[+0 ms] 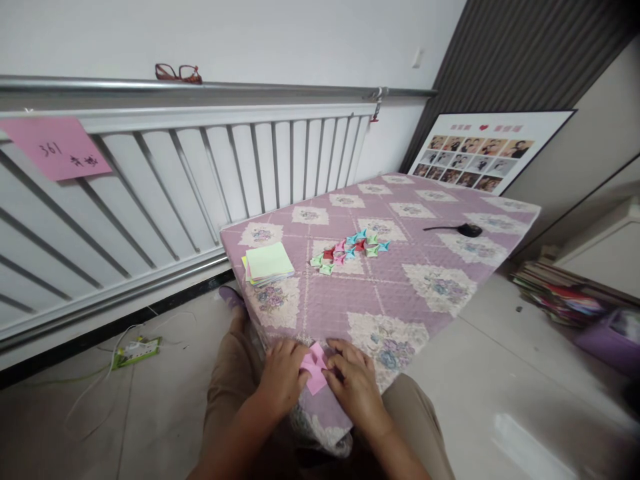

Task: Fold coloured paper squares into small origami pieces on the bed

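A partly folded piece of pink paper (316, 377) lies at the near end of the table, between my two hands. My left hand (285, 370) pinches its left side with thumb and fingers. On the right side, my right hand (354, 380) grips it the same way, fingers curled. Farther up the cloth sits a cluster of small folded paper pieces (351, 251) in green, red, pink and blue. To the left is a stack of square paper sheets (270, 261), pale green on top, with yellow and other colours showing beneath.
A floral purple tablecloth (330, 307) covers the table. A black ladle-like spoon (469, 230) rests at its right. A white radiator (280, 160) runs along the wall, with glasses (179, 73) on the pipe above. A photo board (480, 150) leans behind; a power strip (137, 352) lies on the floor.
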A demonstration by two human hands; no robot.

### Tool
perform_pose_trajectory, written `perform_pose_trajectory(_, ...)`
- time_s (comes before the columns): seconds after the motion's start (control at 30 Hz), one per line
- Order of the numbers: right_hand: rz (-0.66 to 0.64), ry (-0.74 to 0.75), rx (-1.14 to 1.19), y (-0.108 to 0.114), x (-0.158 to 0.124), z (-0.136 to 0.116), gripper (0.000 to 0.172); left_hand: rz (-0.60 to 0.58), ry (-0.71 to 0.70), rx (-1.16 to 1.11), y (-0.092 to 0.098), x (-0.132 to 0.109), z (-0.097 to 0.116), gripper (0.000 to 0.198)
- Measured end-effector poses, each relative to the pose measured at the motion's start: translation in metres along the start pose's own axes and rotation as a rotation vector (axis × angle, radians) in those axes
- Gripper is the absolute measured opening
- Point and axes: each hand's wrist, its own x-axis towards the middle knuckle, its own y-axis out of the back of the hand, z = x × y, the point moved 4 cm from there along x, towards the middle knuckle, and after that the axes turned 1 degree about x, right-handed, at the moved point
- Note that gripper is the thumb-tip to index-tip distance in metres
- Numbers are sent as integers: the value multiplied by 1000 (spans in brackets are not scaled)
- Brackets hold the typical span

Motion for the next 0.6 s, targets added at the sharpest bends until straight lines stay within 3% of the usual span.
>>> perform_pose_trajectory(0.13,-4,67,12,2,-3,-2,14,1,-68,19,-2,-1,4,35)
perform_pose_trajectory(0.37,13,124,21,4,-8,-2,21,58,-121,82,-10,-4,6,15)
perform_pose_trajectory(0.6,-11,190,11,8,-16,-3,29,116,-263,208,-19,-16,9,17)
